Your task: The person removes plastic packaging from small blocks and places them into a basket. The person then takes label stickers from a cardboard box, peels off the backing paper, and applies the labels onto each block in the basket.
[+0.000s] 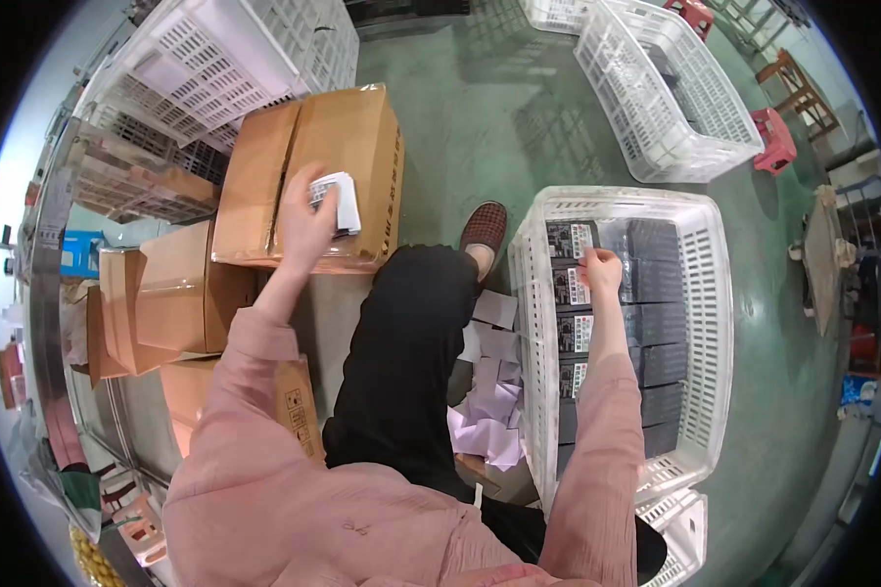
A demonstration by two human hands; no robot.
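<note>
My left hand (309, 220) is closed round a small stack of white printed cards or labels (341, 207), held above a taped cardboard box (338, 132). On the right, my right hand (600, 269) reaches into a white plastic crate (705, 293), its fingers pinched at a black box with a printed label (570, 286). Whatever lies between those fingertips is too small to make out. Rows of dark boxes (661, 318) fill the crate, and those in its left column carry labels with rows of small marks.
Another white crate (646, 127) stands at the upper right, near a red stool (773, 140). White crates (225, 59) are stacked at the upper left. Cardboard boxes (181, 298) stand below them. Pale paper sheets (489, 416) lie beside my leg.
</note>
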